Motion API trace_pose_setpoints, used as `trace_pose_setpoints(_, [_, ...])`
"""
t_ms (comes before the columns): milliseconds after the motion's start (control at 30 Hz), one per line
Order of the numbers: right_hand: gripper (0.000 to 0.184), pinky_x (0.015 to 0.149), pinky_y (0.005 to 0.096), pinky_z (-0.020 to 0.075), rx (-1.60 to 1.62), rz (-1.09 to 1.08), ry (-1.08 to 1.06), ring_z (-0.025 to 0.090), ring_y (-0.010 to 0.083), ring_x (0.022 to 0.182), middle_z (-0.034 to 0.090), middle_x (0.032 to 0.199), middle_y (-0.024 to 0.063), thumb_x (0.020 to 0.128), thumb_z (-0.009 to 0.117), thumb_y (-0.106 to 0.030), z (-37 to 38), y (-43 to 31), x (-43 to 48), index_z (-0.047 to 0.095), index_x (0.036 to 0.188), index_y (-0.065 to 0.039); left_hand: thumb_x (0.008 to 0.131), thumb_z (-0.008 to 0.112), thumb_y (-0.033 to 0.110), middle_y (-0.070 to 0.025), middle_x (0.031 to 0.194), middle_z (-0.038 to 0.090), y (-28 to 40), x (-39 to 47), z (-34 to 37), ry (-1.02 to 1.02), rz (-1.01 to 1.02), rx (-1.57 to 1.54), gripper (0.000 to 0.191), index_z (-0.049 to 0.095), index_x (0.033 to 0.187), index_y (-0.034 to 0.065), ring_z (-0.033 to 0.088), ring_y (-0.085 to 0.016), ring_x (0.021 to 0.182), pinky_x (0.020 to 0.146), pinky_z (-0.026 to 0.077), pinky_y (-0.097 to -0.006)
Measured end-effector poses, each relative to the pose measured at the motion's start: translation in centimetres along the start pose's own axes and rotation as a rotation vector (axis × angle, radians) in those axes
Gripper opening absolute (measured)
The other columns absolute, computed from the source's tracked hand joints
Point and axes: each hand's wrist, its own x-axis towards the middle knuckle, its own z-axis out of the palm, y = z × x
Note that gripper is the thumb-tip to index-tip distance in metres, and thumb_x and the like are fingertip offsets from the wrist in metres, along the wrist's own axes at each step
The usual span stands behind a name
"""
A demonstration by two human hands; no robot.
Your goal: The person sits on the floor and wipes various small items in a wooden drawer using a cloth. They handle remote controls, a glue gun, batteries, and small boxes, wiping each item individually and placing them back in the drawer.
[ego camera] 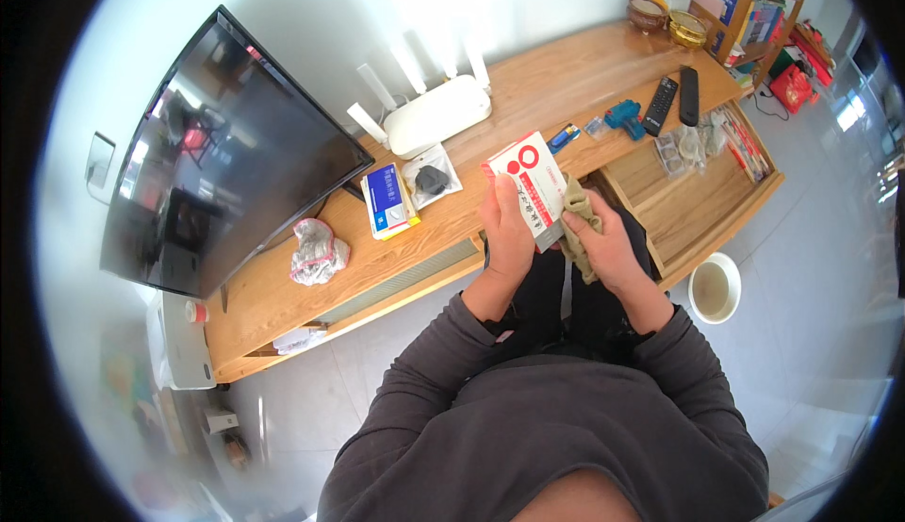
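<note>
In front of my lap, my left hand [508, 228] holds a white and red cardboard box [541, 193] that bears writing, its thumb lying on the box's face. My right hand [604, 239] grips a crumpled olive-green cloth [583, 228] against the box's right edge. Below and beyond the hands runs a wooden cabinet top [396, 267]. To the right, a wooden drawer [700, 218] is pulled out, with clear plastic packs [679, 151] and slender packaged items [742, 143] inside. Left of the hands lie a blue and white box [387, 200] and a clear bag with a black item [431, 179].
A white router [438, 115] and a television [233, 154] stand at the back. A crumpled cloth [318, 253] lies at left. A blue toy-like item [625, 119] and two remote controls [661, 106] lie at right. On the floor, a white bucket [714, 288] holds cloudy liquid.
</note>
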Motion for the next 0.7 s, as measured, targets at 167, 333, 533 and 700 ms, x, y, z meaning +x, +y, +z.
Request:
trace_pose_setpoints(167, [0.033,0.084,0.0288,0.0467,-0.508,-0.2,0.022,0.058,0.0148,0.095,0.063,0.103,0.0071,0.084,0.065,-0.005,-3.6,-4.1,1.3,0.059,0.116,0.001,0.099,0.051,0.017,-0.0061,0.093,0.065,1.3,1.4,-0.7,-0.138,-0.053,0.023,0.029,0.052,0.124,0.0025,0.061,-0.01,0.08,0.07,0.049,-0.0234])
trace_pose_setpoints(333, [0.03,0.08,0.0312,0.0465,-0.862,-0.297,-0.219,0.06,0.017,0.091,0.064,0.097,0.0093,0.079,0.067,-0.003,-5.3,-7.4,0.9,0.062,0.109,0.0,0.093,0.062,0.021,-0.008,0.102,0.067,3.7,2.1,-1.7,-0.558,-0.305,0.498,0.033,0.06,0.12,0.0018,0.063,-0.011,0.085,0.075,0.051,-0.0244])
trace_pose_setpoints(533, [0.026,0.077,0.0289,0.0461,-0.726,-0.248,-0.03,0.059,0.0133,0.088,0.064,0.093,0.0068,0.084,0.066,-0.007,-4.1,-6.5,0.7,0.062,0.109,-0.002,0.086,0.073,0.028,-0.0043,0.079,0.068,3.7,1.0,-0.8,-0.5,-0.318,0.632,0.031,0.071,0.1,-0.0003,0.06,-0.009,0.071,0.065,0.049,-0.0235])
trace_pose_setpoints(700, [0.022,0.077,0.0255,0.0459,-0.374,-0.239,0.201,0.057,0.0088,0.088,0.064,0.094,0.0024,0.091,0.061,-0.013,-2.9,-4.6,1.2,0.061,0.111,-0.002,0.087,0.072,0.027,-0.0029,0.078,0.066,2.5,0.5,-0.4,-0.285,-0.198,0.446,0.031,0.071,0.1,-0.0012,0.058,-0.007,0.069,0.061,0.047,-0.0235])
